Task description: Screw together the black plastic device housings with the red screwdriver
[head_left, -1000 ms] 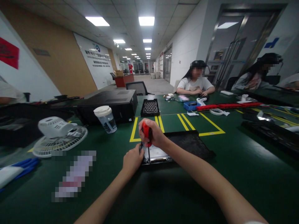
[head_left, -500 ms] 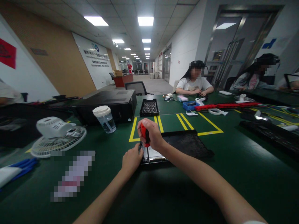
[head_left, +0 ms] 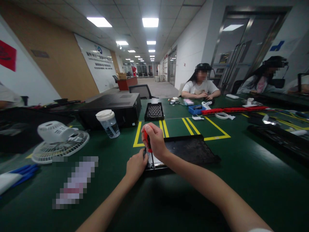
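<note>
My right hand [head_left: 156,139] is wrapped round the red and black handle of a screwdriver [head_left: 148,140]. The shaft points down, its tip at the near left corner of a flat black casing [head_left: 190,149] with a white and silvery part [head_left: 158,162] inside its left end. My left hand [head_left: 137,162] grips the left edge of that casing, with the fingertips partly hidden behind it. The casing lies on the green table, partly covered by my right hand and forearm.
Beyond the casing is a black tray of small parts [head_left: 154,111]. To the left are a lidded cup [head_left: 108,124], a large black box [head_left: 108,108], a white fan [head_left: 60,141] and blue gloves [head_left: 23,174]. A blue bin [head_left: 196,110] and another person [head_left: 201,85] are across the table.
My right hand and the screwdriver have shifted and turned slightly to the left. The left hand and the casing stay where they were.
</note>
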`<state>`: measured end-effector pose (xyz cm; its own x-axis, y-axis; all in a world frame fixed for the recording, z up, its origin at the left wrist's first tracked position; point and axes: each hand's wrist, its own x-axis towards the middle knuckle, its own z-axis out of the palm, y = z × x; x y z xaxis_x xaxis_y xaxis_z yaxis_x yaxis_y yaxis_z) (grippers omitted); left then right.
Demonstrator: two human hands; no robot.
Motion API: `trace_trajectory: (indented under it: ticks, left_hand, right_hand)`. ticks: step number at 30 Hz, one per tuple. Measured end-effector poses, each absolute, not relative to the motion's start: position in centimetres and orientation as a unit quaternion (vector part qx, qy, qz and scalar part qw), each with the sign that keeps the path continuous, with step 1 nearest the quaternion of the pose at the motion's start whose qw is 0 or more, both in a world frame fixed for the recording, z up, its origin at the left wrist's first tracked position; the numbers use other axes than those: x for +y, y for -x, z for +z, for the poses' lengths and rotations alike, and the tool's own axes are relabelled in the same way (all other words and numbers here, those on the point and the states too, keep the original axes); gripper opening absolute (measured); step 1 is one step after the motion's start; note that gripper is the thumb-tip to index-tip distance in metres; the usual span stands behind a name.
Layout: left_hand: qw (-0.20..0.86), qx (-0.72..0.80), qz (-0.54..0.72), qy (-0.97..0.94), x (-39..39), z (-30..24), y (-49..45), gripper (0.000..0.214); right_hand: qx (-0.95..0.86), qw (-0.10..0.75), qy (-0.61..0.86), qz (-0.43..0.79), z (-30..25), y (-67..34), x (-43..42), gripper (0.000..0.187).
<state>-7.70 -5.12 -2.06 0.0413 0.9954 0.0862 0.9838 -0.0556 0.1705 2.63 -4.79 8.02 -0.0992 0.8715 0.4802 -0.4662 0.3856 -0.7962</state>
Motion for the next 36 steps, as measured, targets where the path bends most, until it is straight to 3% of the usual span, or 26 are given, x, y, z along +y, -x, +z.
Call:
trace_trajectory:
  ticks: [14, 36]
  left_hand:
    - [0.021, 0.688, 0.089, -0.720, -5.2, -2.0, 7.7, 0.036]
    - [0.044, 0.695, 0.098, -0.711, -5.6, -1.2, 7.6, 0.037]
  right_hand:
    - [-0.495, 0.684, 0.254, 0.471, 7.8, -2.4, -4.7, 0.025]
    - [-0.524, 0.651, 0.241, 0.494, 9.0, -5.4, -4.6, 0.024]
